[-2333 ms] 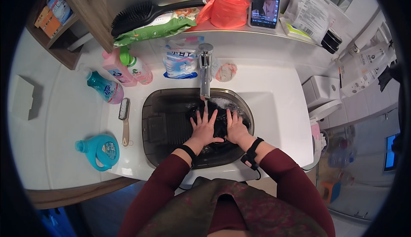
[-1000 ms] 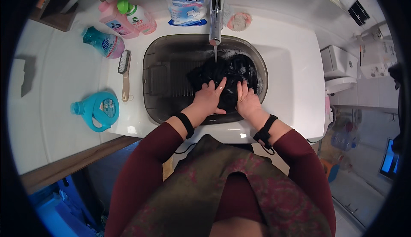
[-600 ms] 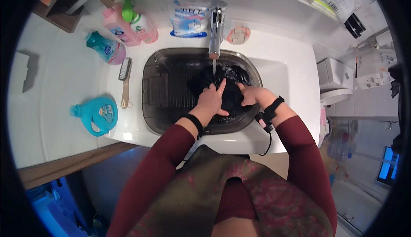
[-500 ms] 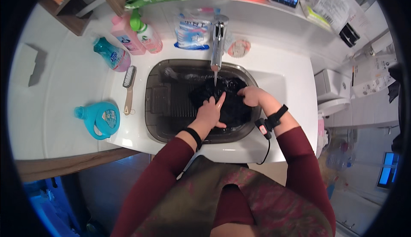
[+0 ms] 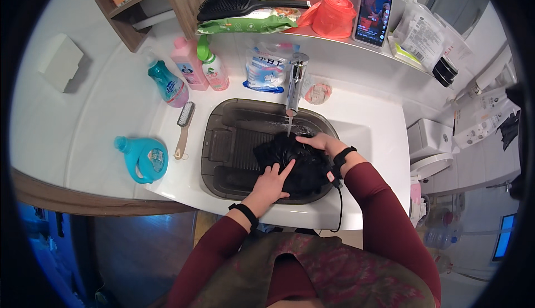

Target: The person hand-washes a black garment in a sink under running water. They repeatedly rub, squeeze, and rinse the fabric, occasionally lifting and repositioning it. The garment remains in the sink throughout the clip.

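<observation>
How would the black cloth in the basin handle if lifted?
The black cloth would probably sag floppily, since it lies in soft, crumpled folds. It's likely heavy for its size, with the tap running onto it. Its wet sheen suggests it may be slippery.

A red roll (image 5: 335, 17) sits — between a black hairbrush (image 5: 227, 5) and a phone (image 5: 373, 11)

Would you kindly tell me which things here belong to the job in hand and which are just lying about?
In the job: left hand, right hand, wet black cloth, dark basin, running faucet.
Apparently just lying about: hairbrush, propped phone, red roll, green packet.
</observation>
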A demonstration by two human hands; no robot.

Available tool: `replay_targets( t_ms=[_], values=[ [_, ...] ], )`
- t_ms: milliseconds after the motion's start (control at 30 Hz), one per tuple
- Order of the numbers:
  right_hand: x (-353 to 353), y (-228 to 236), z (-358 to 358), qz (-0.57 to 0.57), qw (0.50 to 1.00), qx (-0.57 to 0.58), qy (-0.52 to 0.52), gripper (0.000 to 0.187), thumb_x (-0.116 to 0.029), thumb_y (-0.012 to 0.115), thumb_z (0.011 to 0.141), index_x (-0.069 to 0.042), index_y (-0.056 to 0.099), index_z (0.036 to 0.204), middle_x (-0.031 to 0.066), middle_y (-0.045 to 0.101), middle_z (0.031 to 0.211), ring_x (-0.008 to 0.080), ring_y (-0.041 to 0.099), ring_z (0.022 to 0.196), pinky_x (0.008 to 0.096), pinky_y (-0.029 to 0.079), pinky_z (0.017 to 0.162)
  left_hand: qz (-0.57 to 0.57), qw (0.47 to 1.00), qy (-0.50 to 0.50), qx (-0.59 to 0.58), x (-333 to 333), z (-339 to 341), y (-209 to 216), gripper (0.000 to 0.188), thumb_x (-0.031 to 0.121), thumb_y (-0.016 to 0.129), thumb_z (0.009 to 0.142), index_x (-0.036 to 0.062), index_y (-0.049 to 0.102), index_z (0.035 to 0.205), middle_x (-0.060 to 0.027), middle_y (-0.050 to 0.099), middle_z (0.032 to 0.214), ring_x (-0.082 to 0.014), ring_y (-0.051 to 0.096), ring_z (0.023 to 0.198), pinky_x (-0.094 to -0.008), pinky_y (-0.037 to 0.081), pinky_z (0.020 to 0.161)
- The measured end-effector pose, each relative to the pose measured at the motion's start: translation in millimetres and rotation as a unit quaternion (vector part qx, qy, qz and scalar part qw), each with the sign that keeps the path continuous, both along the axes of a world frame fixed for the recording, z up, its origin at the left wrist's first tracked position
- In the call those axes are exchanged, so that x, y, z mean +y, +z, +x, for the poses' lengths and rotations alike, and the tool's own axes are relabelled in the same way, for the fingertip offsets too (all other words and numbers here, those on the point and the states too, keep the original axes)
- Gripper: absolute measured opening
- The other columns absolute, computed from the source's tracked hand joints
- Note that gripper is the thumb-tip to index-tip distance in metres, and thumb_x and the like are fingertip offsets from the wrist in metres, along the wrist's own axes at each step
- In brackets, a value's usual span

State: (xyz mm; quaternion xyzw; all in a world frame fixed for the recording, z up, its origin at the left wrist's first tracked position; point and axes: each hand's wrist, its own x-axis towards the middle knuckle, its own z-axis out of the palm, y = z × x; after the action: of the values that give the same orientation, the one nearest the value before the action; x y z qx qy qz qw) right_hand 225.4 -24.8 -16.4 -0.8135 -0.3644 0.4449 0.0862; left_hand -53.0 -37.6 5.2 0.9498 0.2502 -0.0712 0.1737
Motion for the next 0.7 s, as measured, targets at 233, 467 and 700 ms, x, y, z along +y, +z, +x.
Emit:
replay_targets(
  t_ms=[233, 467, 700],
  values=[
    [-62, -5, -35, 0.187, 0.975, -0.073, -0.092, 0.045, -0.032, 0.079, 0.077, -0.002, 0.074, 0.110, 0.0205, 0.075, 0.097, 0.0323, 0.073, 0.094, 0.0385, 0.055, 0.086, -0.283, 0.934, 0.145, -0.163, 8, -31, -6, 0.138, 0.040, 0.090, 0.070, 0.0021, -0.007, 0.160, -0.0285, 0.048, 0.134, -0.0463, 0.053, 0.120, -0.0462, 0.048, 0.103],
    [-92, 77, -75, 0.386, 0.917, -0.004, -0.101, 0.032, -0.017, 0.079, 0.076, -0.001, 0.070, 0.103, 0.0163, 0.069, 0.080, 0.0274, 0.065, 0.072, 0.0359, 0.052, 0.070, -0.123, 0.977, 0.063, -0.163, -10, -12, -44, 0.124, 0.034, 0.087, 0.072, -0.0088, 0.006, 0.156, -0.0349, 0.040, 0.143, -0.0502, 0.044, 0.133, -0.0455, 0.042, 0.113],
    [-116, 116, -99, 0.479, 0.866, -0.143, -0.028, 0.035, -0.011, 0.078, 0.071, -0.005, 0.068, 0.103, 0.0136, 0.063, 0.086, 0.0313, 0.063, 0.072, 0.0397, 0.051, 0.066, -0.171, 0.974, 0.091, -0.117, 34, -1, -34, 0.075, 0.019, 0.079, 0.082, -0.0071, 0.043, 0.143, -0.0256, 0.046, 0.144, -0.0415, 0.052, 0.129, -0.0447, 0.046, 0.107]
  ],
)
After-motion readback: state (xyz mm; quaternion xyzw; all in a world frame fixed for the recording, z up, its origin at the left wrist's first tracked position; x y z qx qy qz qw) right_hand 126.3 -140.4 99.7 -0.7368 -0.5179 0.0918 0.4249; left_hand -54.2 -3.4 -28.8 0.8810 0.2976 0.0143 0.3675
